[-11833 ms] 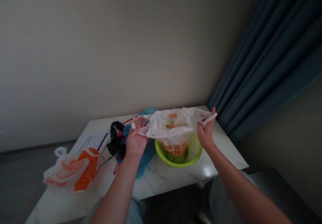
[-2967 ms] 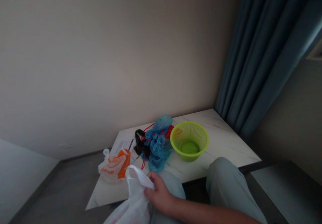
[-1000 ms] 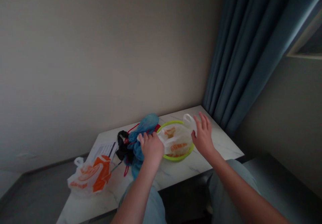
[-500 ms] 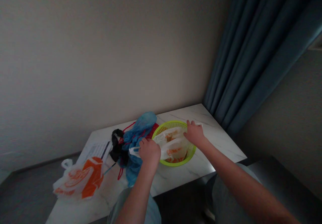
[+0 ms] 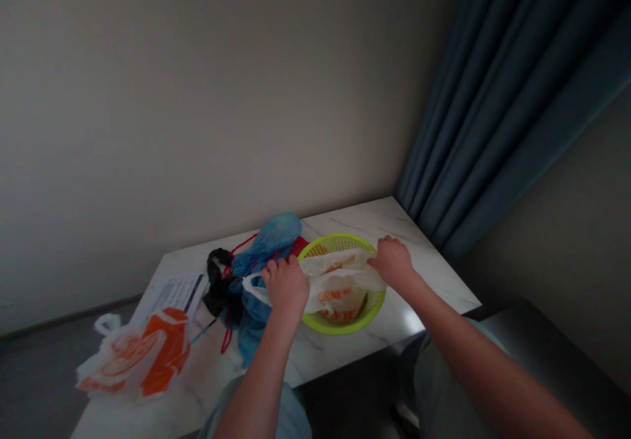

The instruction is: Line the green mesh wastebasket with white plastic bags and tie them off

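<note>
A white plastic bag with orange print (image 5: 340, 293) is stretched between my two hands, over a yellow-green basket (image 5: 340, 328) with a perforated wall. My left hand (image 5: 286, 286) is closed on the bag's left side, and a white handle loop sticks out past its fingers. Gripping the right side, my right hand (image 5: 394, 263) is by the basket's right rim. The bag hides much of the basket's inside. Just left of the basket lie crumpled blue plastic bags (image 5: 269, 245), with a red drawstring among them, and a black bag (image 5: 221, 284).
A white and orange plastic bag (image 5: 140, 353) lies at the left end of the white marble-patterned table (image 5: 369, 219), beside a printed sheet (image 5: 170, 298). The wall stands behind the table. A blue curtain (image 5: 458, 130) hangs at the right.
My hands have moved a little apart, and the white bag is pulled wider and tauter over the basket. The view has shifted slightly, so the table's left end sits farther left.
</note>
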Demonstrator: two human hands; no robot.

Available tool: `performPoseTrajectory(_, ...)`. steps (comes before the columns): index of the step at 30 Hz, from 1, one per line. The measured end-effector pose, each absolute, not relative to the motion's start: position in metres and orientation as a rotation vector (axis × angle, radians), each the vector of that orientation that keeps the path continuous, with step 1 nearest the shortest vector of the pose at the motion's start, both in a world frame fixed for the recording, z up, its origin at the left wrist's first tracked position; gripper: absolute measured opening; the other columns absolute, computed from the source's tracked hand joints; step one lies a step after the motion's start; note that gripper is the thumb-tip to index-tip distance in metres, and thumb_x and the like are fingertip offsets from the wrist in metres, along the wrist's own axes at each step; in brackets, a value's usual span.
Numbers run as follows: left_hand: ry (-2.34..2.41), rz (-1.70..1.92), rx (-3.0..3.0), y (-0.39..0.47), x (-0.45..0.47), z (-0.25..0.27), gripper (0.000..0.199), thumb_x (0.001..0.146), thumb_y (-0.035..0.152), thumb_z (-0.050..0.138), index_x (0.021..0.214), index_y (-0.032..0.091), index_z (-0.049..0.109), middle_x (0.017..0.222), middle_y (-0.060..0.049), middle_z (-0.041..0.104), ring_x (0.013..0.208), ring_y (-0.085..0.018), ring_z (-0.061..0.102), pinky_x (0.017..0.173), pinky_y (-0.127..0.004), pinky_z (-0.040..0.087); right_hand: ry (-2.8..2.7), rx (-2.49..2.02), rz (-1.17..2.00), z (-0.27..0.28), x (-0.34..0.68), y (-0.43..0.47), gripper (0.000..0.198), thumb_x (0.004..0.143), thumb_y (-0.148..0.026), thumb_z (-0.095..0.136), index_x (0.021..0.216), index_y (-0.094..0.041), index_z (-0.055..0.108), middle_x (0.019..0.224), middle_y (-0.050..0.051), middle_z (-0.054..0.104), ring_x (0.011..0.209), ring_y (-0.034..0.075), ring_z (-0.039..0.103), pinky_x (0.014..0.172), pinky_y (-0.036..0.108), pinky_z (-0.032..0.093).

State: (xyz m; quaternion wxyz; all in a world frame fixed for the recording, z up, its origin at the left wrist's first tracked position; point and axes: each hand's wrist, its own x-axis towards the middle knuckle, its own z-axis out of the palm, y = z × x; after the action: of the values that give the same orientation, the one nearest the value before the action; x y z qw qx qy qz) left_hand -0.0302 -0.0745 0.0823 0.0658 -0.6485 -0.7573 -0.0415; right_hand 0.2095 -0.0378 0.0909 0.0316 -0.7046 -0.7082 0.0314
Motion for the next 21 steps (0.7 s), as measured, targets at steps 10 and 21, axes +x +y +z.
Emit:
performPoseTrajectory(10,-2.234,-1.013,-2.352,-0.028,-0.047,0.052,0.023,0.089,0.037,0.045,0.082,0.019,0.058,0.099,-0.01,0.06,0.097,-0.026,0.057,0.09,-0.04,0.043,-2.183,-1.935,0.292,0.065,0.229,-0.008,0.015,0.083,-0.024,0.06,0.074,-0.016,0.068,0.083,0.01,0.069,0.077,0.02,0.06,0.067,0.029,0.037)
performPoseTrajectory(21,-2.295,-1.613,-2.276,-0.009,-0.059,0.042,0.03,0.091,0.042,0.047,0.069,0.022,0.046,0.064,0.004,0.045,0.064,-0.015,0.044,0.064,-0.027,0.033,-1.476,-1.531,1.44,0.048,0.253,0.022,0.025,0.074,-0.043,0.071,0.075,-0.018,0.065,0.063,0.0,0.062,0.053,0.012,0.051,0.049,0.024,0.037)
